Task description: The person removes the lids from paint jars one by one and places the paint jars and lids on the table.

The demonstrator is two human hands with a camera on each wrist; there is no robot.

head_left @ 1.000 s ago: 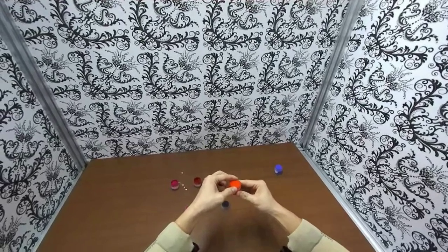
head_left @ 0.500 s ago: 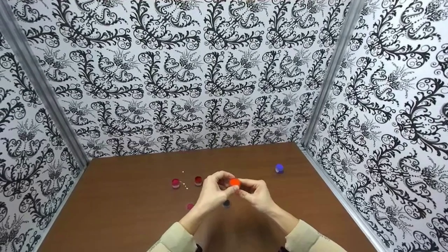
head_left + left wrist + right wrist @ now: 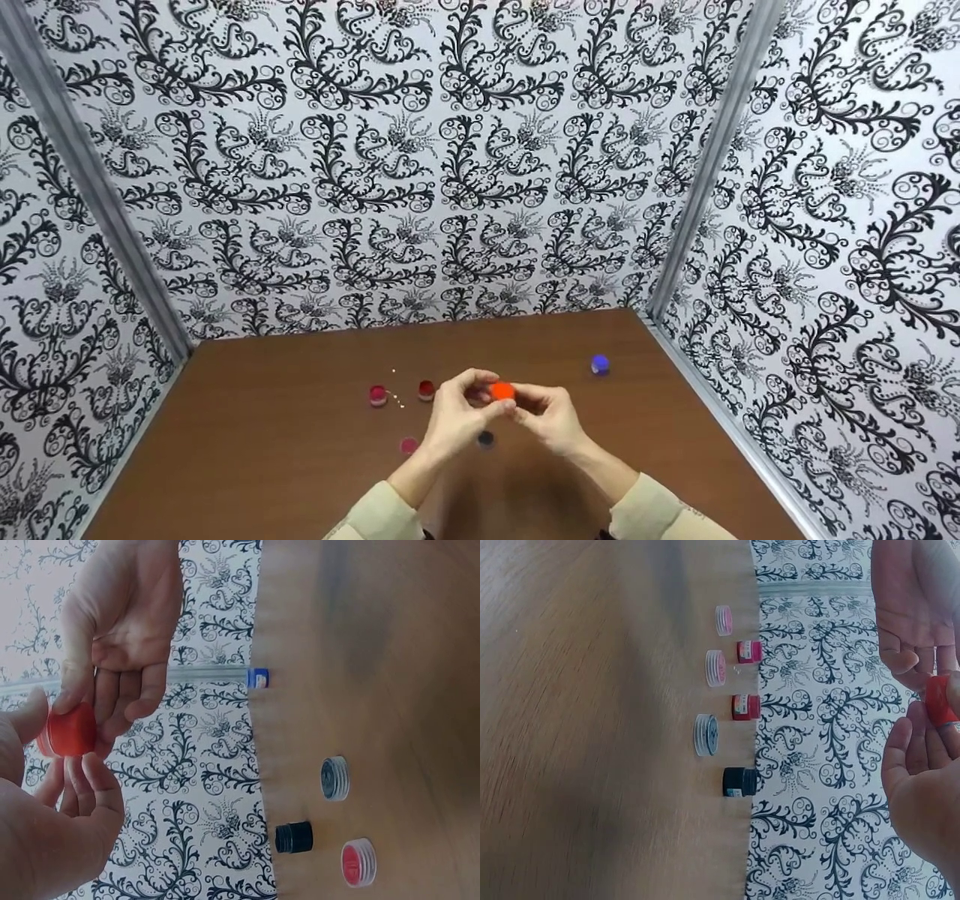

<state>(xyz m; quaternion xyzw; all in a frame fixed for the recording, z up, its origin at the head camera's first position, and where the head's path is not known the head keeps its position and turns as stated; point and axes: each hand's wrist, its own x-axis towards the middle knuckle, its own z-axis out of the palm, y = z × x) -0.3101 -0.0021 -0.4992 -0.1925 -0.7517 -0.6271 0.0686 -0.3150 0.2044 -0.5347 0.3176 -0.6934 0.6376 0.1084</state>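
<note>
Both hands meet above the table around a small red-orange paint jar (image 3: 502, 392). My left hand (image 3: 459, 412) holds it between thumb and fingers from the left. From the right, the thumb and fingers of my right hand (image 3: 553, 418) pinch the same jar. In the left wrist view the jar (image 3: 73, 730) sits sideways between the two hands; whether its lid is on, I cannot tell. Under the hands lies a dark lid (image 3: 486, 439), and left of it a pink lid (image 3: 409, 445). A black paint jar (image 3: 739, 782), seen in the wrist views, is hidden from the head view.
On the brown table (image 3: 262, 420) stand a magenta jar (image 3: 377, 396) and a red jar (image 3: 426, 390), with small pale specks (image 3: 397, 400) between them. A blue jar (image 3: 600, 365) stands at the far right. Patterned walls (image 3: 390, 165) enclose the back and sides.
The hands stay almost in place around the red-orange jar, with only slight shifts of the fingers. The pink lid beside the left wrist shows more fully now.
</note>
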